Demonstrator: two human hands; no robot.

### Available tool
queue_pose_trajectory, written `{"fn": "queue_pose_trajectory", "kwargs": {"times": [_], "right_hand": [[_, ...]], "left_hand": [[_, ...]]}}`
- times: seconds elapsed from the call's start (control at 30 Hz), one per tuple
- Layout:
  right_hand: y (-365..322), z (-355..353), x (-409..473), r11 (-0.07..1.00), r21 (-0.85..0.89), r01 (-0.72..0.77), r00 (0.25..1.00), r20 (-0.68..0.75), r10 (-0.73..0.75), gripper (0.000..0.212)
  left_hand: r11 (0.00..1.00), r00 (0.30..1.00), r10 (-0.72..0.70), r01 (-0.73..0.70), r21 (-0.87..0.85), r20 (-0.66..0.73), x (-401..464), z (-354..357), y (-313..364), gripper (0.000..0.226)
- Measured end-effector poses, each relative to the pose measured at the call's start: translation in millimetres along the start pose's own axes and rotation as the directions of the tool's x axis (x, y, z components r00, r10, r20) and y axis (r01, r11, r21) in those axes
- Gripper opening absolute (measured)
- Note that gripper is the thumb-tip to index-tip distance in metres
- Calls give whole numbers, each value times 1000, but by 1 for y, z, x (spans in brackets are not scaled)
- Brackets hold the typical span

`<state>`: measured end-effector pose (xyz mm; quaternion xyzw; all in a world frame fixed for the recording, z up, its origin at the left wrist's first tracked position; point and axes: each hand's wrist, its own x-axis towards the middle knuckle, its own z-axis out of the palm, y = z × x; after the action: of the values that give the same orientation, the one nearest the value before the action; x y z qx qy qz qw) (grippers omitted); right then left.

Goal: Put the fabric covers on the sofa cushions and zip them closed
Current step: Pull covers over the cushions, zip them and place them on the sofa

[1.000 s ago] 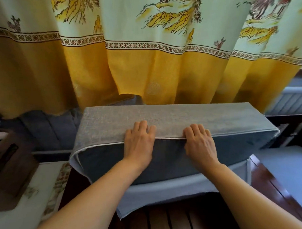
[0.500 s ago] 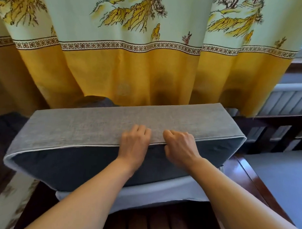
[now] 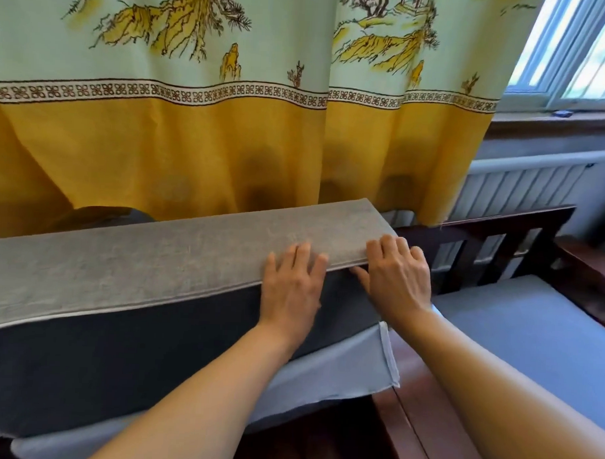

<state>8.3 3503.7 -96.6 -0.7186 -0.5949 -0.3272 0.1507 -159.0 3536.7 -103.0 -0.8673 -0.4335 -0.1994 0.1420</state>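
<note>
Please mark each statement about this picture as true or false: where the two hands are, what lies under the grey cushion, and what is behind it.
1. Both hands lie on the cushion near its right end. True: the left hand and right hand rest at the upper front edge of the grey cushion.
2. The left hand pinches a zipper pull. False: its fingers lie flat on the fabric; no pull shows.
3. A light blue cloth lies under the cushion. True.
4. A red curtain hangs behind. False: the curtain is yellow and pale green.

Bare forearms, no sleeves; hands [image 3: 294, 291] ungloved, no jewellery visible.
</note>
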Motion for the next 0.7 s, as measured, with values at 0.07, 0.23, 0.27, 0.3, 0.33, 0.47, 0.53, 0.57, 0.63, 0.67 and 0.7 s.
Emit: {"fn": "queue_pose_trajectory", "kwargs": {"times": [0.07, 0.23, 0.27, 0.3, 0.33, 0.47, 0.53, 0.57, 0.63, 0.67, 0.7], "right_hand": [[16, 3, 5, 998, -40, 52, 998, -34, -53, 26], [36, 7, 7, 969, 186, 164, 986, -21, -163, 31], [37, 8, 3, 957, 237, 165, 986, -19, -166, 33], [40, 8, -3, 945, 275, 176, 984, -13, -179, 35], [45, 10, -6, 933, 301, 197, 979, -11, -204, 36], [51, 12, -1, 884, 395, 249, 966, -35, -256, 37], [52, 13, 2, 865, 435, 250, 967, -64, -247, 35], [54, 15, 1, 854, 464, 235, 971, -71, -229, 35], [57, 18, -5, 828, 531, 176, 983, -55, -174, 36], [59, 20, -11, 814, 561, 154, 986, -37, -160, 37], [63, 24, -18, 803, 579, 139, 987, -18, -158, 39]], "left_hand": [[1000, 1000, 3, -3, -6, 5, 9, 10, 19, 89], [998, 999, -45, 47, 53, -30, 22, 24, 36, 66], [996, 998, -35, 40, 86, -49, 22, 26, 37, 58], [993, 997, -22, 30, 110, -79, 23, 29, 39, 51], [993, 994, -12, 25, 119, -105, 24, 30, 42, 47], [978, 995, -92, 98, 183, -45, 28, 29, 52, 58], [960, 982, -190, 181, 212, 23, 28, 22, 66, 69], [953, 975, -220, 207, 221, 33, 26, 20, 75, 74], [953, 968, -244, 230, 197, 51, 18, 24, 86, 83], [953, 967, -247, 232, 194, 59, 11, 25, 91, 89], [957, 972, -227, 209, 203, 66, 5, 26, 96, 93]]}}
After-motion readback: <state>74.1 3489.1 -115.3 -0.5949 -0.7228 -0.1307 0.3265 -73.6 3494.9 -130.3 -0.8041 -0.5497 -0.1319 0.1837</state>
